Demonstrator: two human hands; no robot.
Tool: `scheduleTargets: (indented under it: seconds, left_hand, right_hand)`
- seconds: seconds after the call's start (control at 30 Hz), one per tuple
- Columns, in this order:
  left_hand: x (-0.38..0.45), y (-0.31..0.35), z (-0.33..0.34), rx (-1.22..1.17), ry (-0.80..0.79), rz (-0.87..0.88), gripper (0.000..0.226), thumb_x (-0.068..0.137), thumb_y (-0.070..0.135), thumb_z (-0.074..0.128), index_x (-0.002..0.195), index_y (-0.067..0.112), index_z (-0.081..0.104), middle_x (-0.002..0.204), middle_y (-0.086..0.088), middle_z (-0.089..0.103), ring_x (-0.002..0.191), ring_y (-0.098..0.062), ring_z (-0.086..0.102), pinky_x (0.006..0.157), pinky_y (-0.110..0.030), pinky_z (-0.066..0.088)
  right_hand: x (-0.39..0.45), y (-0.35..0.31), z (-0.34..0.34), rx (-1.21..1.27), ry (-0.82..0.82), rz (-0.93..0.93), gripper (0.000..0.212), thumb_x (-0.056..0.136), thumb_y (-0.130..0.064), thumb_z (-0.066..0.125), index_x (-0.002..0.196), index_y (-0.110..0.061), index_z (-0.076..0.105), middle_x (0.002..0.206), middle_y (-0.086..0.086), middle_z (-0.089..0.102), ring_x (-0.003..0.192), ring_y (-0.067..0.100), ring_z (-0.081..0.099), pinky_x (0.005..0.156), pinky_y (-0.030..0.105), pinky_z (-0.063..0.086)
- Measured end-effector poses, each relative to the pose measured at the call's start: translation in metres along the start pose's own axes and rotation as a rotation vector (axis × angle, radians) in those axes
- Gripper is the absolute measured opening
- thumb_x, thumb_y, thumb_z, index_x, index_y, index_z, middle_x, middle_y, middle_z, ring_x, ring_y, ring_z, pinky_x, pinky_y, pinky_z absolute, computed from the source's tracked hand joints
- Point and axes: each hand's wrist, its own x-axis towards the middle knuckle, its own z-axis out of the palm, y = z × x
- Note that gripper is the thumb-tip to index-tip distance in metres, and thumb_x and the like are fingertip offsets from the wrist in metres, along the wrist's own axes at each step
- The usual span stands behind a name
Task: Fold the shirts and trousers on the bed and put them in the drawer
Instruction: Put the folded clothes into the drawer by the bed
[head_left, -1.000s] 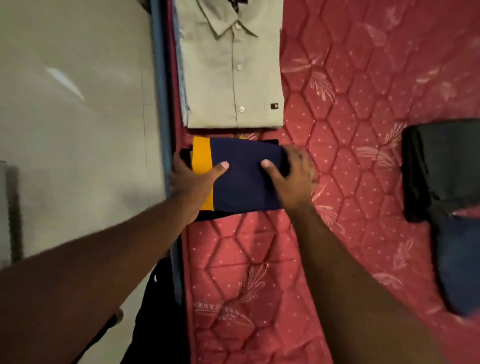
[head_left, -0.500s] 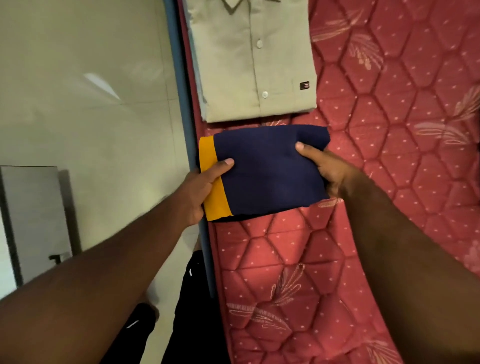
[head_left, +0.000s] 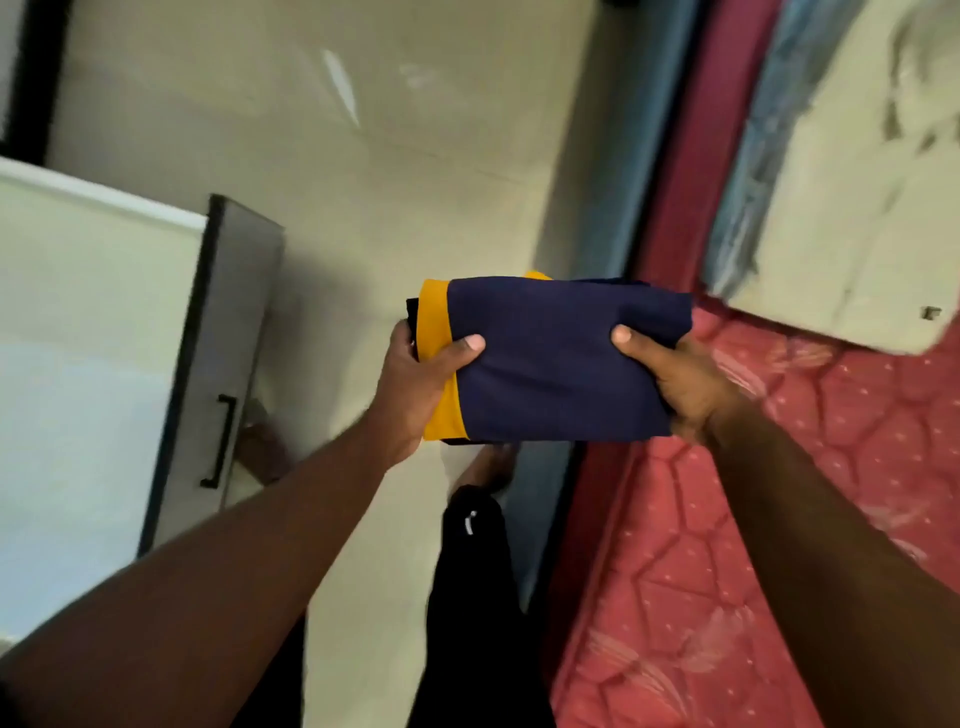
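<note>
One folded garment (head_left: 561, 364), navy blue with a yellow-orange band at its left end and a dark layer showing under that end; soft matte cloth, folded into a thick flat rectangle, slightly creased. It is held up in the air over the floor gap between bed and drawer, off the mattress. Left hand (head_left: 421, 384) grips the left end: thumb on top across the yellow band, fingers curled underneath out of sight, so clamped on the cloth. Right hand (head_left: 680, 384) grips the right end: thumb pressed on top of the navy cloth, fingers wrapped under the edge, also clamped. Two bare forearms come in from the near side.

Bed (head_left: 779, 545) on the right: red-pink quilted mattress, stitched hexagon pattern with small white dots and pale leaf prints, blue-grey edge strip along its left side. One folded pale beige shirt (head_left: 852, 208) lies on the mattress far right, smooth woven cloth, small dark tag near its near corner; blurred, buttons not readable. It is near the held garment, not touching.

Left: one open drawer (head_left: 93, 364), white smooth inside, grey flat front panel standing on edge, one thin black bar handle (head_left: 221, 441). Floor (head_left: 363, 156) glossy pale tile with light glare. Person's black trouser leg (head_left: 472, 597) with a small white mark and one bare foot just beyond it, partly hidden by the garment.
</note>
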Motion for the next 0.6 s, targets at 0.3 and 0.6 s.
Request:
scheduleTargets:
  seconds: [0.3,0.6]
  left_hand:
    - [0.047,0.077,-0.355,0.005,0.403,0.107,0.040,0.069,0.034,0.084,0.103,0.023,0.066,0.100,0.006,0.072,0.089,-0.011,0.070,0.076,-0.030,0.056]
    - [0.108,0.004,-0.574,-0.480,0.765,0.035,0.023,0.081,0.031,0.078,0.101,0.025,0.070,0.098,0.007,0.074,0.089,-0.010,0.071,0.077,-0.029,0.058]
  right_hand:
    - [0.078,0.009,0.378,-0.159,-0.250,0.074,0.023,0.093,-0.014,0.061,0.116,-0.018,0.062,0.104,-0.001,0.074,0.098,0.015,0.070,0.076,0.031,0.056]
    - [0.198,0.043,0.687,-0.693,-0.540,-0.169,0.047,0.081,-0.021,0.076,0.122,-0.008,0.060,0.112,0.007,0.070,0.104,0.019,0.068,0.091,0.039,0.054]
